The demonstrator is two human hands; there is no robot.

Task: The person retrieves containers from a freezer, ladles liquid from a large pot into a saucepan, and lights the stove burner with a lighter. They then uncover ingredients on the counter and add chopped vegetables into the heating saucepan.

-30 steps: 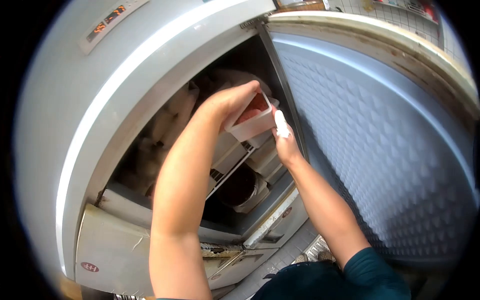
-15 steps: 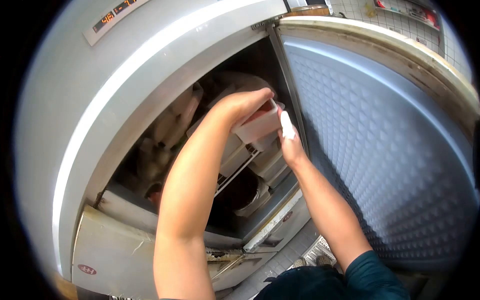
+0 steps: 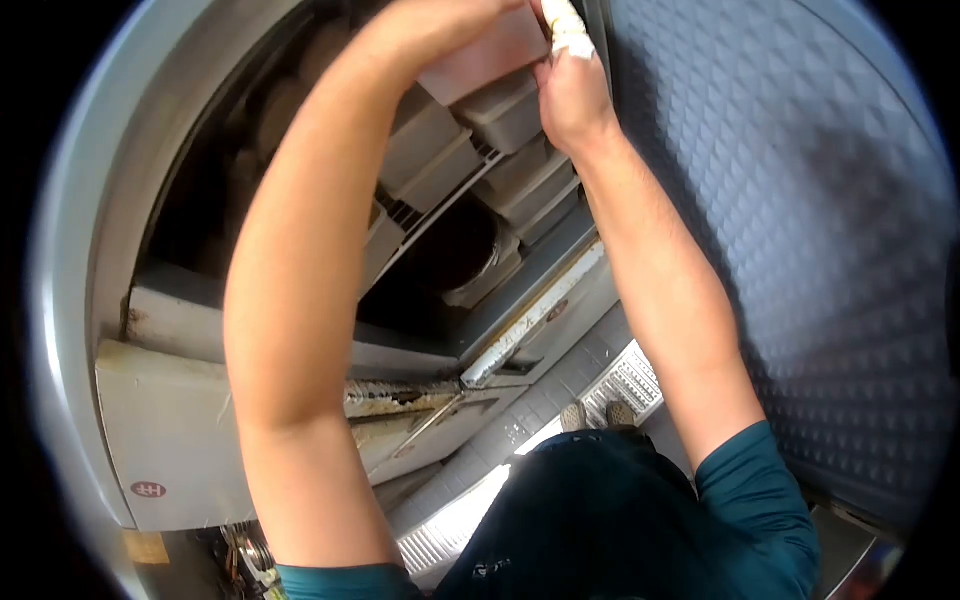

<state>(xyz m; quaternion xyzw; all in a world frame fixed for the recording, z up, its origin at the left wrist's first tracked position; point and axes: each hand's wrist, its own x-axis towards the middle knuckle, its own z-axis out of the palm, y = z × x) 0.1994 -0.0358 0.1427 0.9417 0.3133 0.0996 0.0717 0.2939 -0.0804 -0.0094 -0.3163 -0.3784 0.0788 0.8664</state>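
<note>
A white plastic container point(image 3: 492, 58) is between my two hands at the top edge of the view, inside the open fridge. My left hand point(image 3: 462, 20) holds its left side, with the fingertips cut off by the frame. On the other side my right hand point(image 3: 577, 100) grips the container's right end. A white wrapping point(image 3: 570, 35) covers a digit of the right hand. Just below the held container are more pale tubs point(image 3: 508, 112) on a wire shelf point(image 3: 450, 196). What the held container has in it is hidden from this angle.
The fridge door point(image 3: 690, 150), with a dimpled inner panel, stands open on the right. A round dark-filled pot point(image 3: 460, 245) sits under the shelf. Closed lower doors point(image 3: 170, 430) and a floor grate point(image 3: 630, 385) are below.
My view has tilted downward, so the hands and container now appear higher in the frame. Both hands still hold the container. The shoes and lower doors show more.
</note>
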